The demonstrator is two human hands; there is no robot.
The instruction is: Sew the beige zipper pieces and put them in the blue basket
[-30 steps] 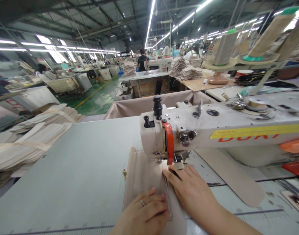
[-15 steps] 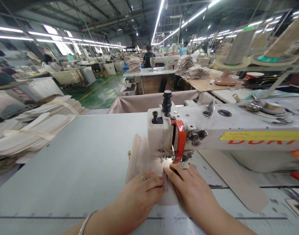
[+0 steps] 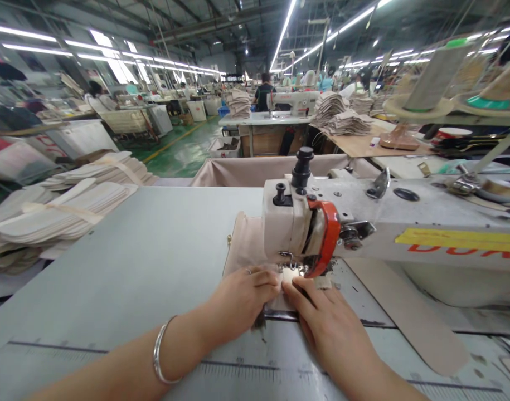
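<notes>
A beige fabric piece (image 3: 247, 236) with a small brass-coloured fitting at its left edge lies under the head of a sewing machine (image 3: 282, 223). My left hand (image 3: 244, 292) has its fingers bent and pressed together on the piece, left of the presser foot. Close by on the right, my right hand (image 3: 330, 317) rests with fingers stretched forward, their tips on the fabric just before the lit needle area. The needle tip is hard to make out. The orange lever guard (image 3: 328, 236) stands right above these fingertips.
A long beige strip with a rounded end (image 3: 413, 317) lies under the machine arm. Tied stacks of pale cut pieces (image 3: 66, 211) sit at the left. Behind the table hangs a cloth-lined bin (image 3: 246, 170). Thread cones (image 3: 436, 78) stand at right; other people work farther back.
The fabric has moved forward under the machine head, so its near edge lies closer to the foot. My left hand has slid forward along with it. The view has shifted slightly.
</notes>
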